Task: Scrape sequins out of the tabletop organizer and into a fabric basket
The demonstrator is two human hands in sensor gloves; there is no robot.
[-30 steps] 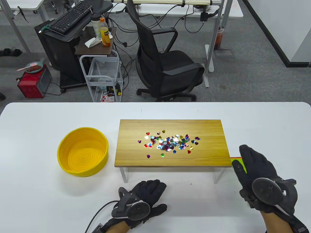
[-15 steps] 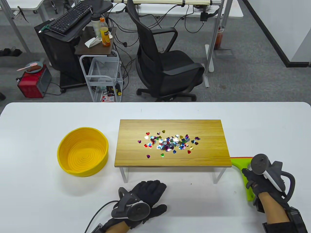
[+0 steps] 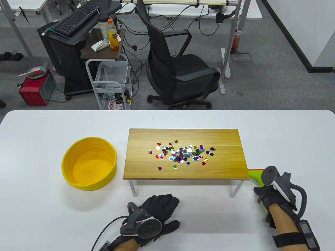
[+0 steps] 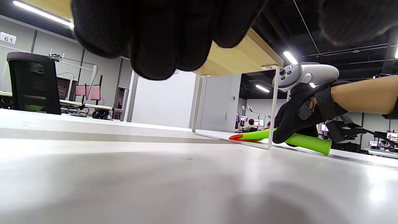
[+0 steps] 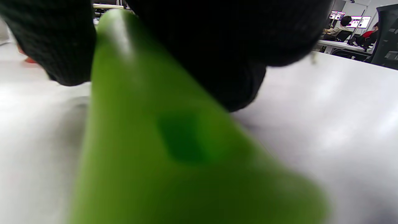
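Note:
A pile of shiny heart sequins (image 3: 182,154) lies on the wooden top of a small raised organizer (image 3: 146,170) in the table's middle. An empty yellow fabric basket (image 3: 89,163) stands on the table to its left. A green scraper with an orange blade edge (image 3: 256,175) lies on the table right of the organizer. My right hand (image 3: 272,197) grips its green handle (image 5: 149,140); the hand on the handle (image 4: 306,144) also shows in the left wrist view. My left hand (image 3: 157,211) rests flat on the table in front of the organizer, holding nothing.
The organizer stands on thin white legs (image 3: 133,188). The white table (image 3: 39,209) ends at the far edge (image 3: 167,110), with a black office chair (image 3: 178,65) and a wire cart (image 3: 111,83) beyond it.
My right hand turned over and closed around the scraper's handle, then slid slightly left and toward me. My left hand has not moved.

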